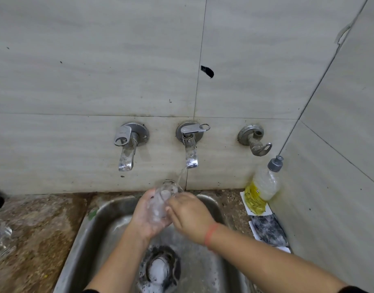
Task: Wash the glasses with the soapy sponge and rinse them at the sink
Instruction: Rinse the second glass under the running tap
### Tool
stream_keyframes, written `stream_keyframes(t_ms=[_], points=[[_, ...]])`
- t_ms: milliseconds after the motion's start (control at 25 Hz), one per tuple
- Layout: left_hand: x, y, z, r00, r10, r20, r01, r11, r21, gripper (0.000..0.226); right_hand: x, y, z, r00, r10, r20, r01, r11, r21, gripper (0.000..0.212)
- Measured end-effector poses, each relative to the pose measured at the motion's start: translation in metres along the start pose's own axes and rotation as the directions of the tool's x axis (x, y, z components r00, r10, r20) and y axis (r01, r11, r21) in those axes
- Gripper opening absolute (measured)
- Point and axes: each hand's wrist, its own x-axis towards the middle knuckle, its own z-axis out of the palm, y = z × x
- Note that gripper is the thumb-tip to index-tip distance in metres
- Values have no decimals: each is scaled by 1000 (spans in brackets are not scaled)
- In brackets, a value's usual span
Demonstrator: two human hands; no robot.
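Observation:
A clear drinking glass (163,201) is tilted over the steel sink (90,225), its mouth up under the water stream (181,175) falling from the middle tap (190,149). My left hand (147,216) cradles the glass from below and the left. My right hand (189,214) grips the glass on its right side, fingers against the wall of the glass. A dark soapy sponge (268,229) lies on the counter to the right of the sink. Foam sits around the drain (160,269).
A yellow dish-soap bottle (261,191) with a grey cap leans in the right corner. A second tap (125,144) is at left and a valve (254,140) at right. Other clear glassware (1,237) rests on the wet speckled counter (40,229) at far left.

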Motion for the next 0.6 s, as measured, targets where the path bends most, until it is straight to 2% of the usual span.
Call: stream_keyframes(t_ms=[40, 80, 120, 160, 200, 240, 280, 320, 360, 400, 480, 520, 560, 600], points=[[4, -2, -1, 999, 42, -4, -42, 998, -49, 32, 6, -11, -2, 980, 194, 41, -197, 970, 143, 19], [6, -4, 0, 998, 67, -16, -68, 996, -61, 31, 8, -15, -1, 940, 317, 127, -339, 910, 238, 19], [7, -5, 2, 996, 80, -29, -81, 995, -55, 28, 6, -17, -1, 934, 311, 174, -347, 906, 242, 19], [8, -6, 2, 995, 87, -49, -89, 995, -35, 25, 3, -16, -3, 968, 198, 157, -222, 962, 161, 19], [8, -6, 3, 993, 84, -81, -86, 996, -20, 27, -1, -12, -3, 991, 9, 133, -11, 1000, 14, 20], [7, -5, 2, 991, 60, -122, -59, 998, 12, 32, -4, 0, 0, 977, -174, 123, 189, 974, -123, 22], [4, -2, 4, 988, 13, -154, -8, 999, 37, 35, -4, 13, 1, 949, -293, 117, 313, 923, -223, 20], [-1, 0, 6, 986, -32, -164, 41, 998, 54, 36, -3, 26, 2, 935, -341, 100, 356, 892, -278, 15], [-4, 1, 6, 988, -39, -148, 47, 998, 48, 37, -3, 30, 3, 946, -316, 74, 324, 909, -264, 11], [-6, 2, 8, 994, -19, -110, 23, 999, 29, 40, -3, 25, 5, 974, -221, 46, 225, 953, -204, 13], [-5, -1, 12, 997, 54, -59, -56, 998, -22, 42, 0, -1, 5, 995, 91, 30, -91, 996, 8, 30], [-3, -3, 13, 996, 78, -51, -79, 997, -17, 40, 1, -9, 5, 984, 168, 54, -172, 981, 90, 37], [-2, -4, 14, 995, 93, -42, -93, 996, 1, 34, 1, -12, 4, 989, 136, 62, -142, 984, 106, 36], [-1, -3, 15, 996, 85, -26, -84, 996, 29, 27, 0, -8, 2, 999, 2, 39, -3, 999, 40, 29]])
